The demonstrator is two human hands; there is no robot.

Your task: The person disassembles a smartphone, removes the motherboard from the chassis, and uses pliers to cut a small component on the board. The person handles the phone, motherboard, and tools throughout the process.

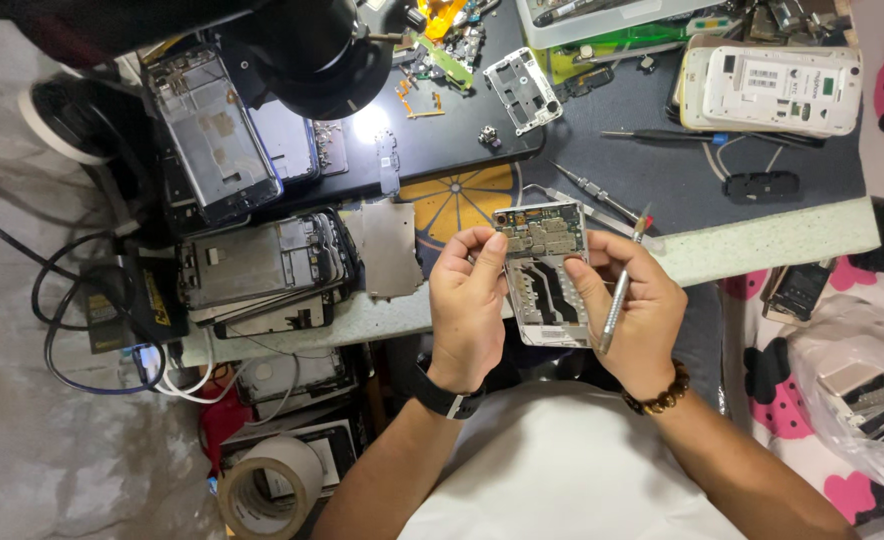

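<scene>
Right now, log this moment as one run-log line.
left hand: grips opened phone at its left edge | right hand: steadies phone, holds screwdriver | phone: raised above bench, circuit board exposed

Two hands: left hand (467, 305), right hand (634, 305); one opened phone (545, 270); one screwdriver (617, 300); one tape roll (270, 487); one wristwatch (445, 398); one bead bracelet (662, 396).
</scene>
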